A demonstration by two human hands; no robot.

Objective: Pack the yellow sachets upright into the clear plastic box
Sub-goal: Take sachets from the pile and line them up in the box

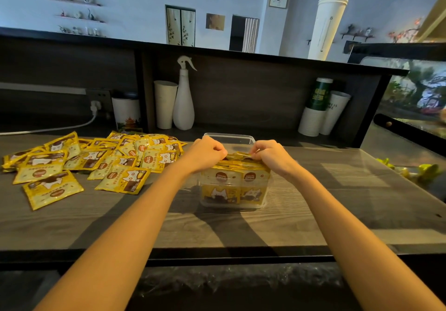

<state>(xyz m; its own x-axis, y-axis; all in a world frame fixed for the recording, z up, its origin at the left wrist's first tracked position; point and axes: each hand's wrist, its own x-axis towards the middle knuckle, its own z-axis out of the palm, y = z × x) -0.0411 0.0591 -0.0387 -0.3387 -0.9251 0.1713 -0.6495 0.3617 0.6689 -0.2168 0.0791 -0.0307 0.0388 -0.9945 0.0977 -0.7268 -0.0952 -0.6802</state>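
Note:
The clear plastic box (230, 138) stands on the wooden counter in the middle of the view. Several yellow sachets (235, 178) stand upright in its near half; the far half looks empty. My left hand (206, 152) and my right hand (271, 154) are both over the box, fingers curled on the top edges of the packed sachets at the left and right ends of the row. A loose pile of yellow sachets (96, 161) lies flat on the counter to the left.
Behind the box stand a white spray bottle (184, 101), paper cups (165, 103) and stacked cups (318, 108) at the back right. A white mug (126, 113) and a plugged cable (72, 125) sit back left. A glass tank (415, 98) is on the right.

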